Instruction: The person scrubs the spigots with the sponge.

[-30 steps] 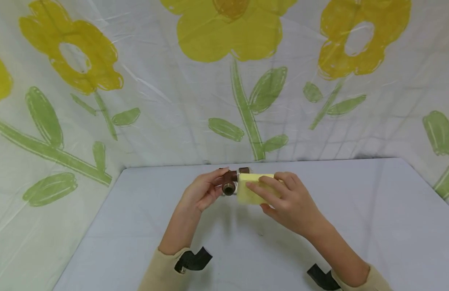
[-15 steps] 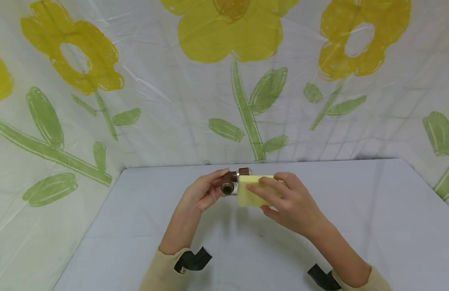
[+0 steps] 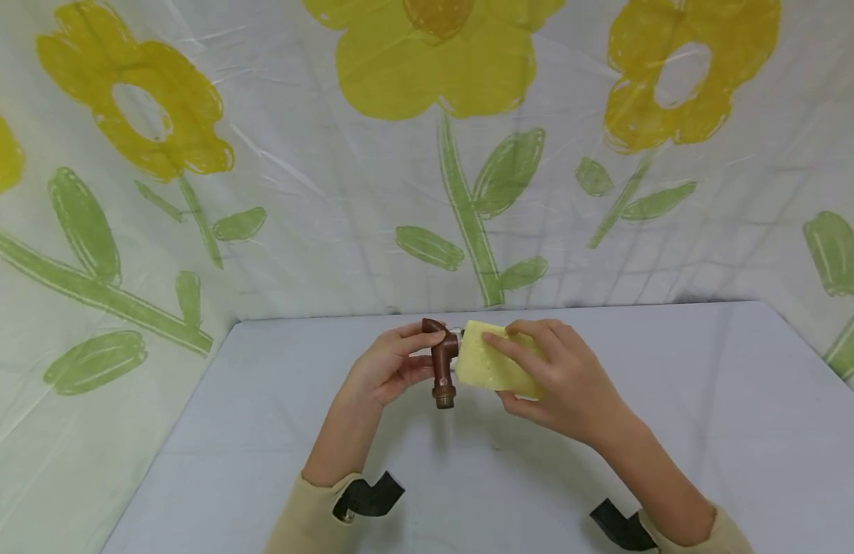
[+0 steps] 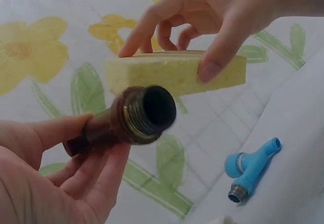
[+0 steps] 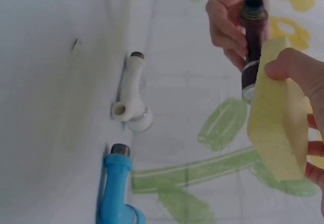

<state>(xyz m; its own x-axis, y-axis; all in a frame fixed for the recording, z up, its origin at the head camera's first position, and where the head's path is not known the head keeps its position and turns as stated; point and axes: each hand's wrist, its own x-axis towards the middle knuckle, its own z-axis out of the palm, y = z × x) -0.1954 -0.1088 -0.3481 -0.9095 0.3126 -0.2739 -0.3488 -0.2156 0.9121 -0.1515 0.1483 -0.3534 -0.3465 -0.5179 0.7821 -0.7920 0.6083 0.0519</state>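
A brown tap (image 3: pixel 444 369) is pinched by my left hand (image 3: pixel 392 365), thumb on the near side and fingers behind it. Its threaded end points down toward me in the head view, and the left wrist view looks into its dark opening. My right hand (image 3: pixel 568 381) grips a pale yellow sponge (image 3: pixel 496 358) by its edges, thumb below and fingers on top. The sponge lies right against the tap's right side and covers part of it; in the left wrist view the sponge (image 4: pixel 162 72) sits just behind the threaded collar.
A blue tap (image 4: pixel 255 168) and a white tap (image 5: pixel 131 92) lie on the white table (image 3: pixel 261 431), hidden behind the hands in the head view. A flower-printed sheet (image 3: pixel 316 231) hangs behind the table. Black mounts (image 3: pixel 368 492) are at both cuffs.
The brown tap has turned in my left hand: its outlet faced forward before and now points downward. The sponge has tilted and shifted slightly right with my right hand.
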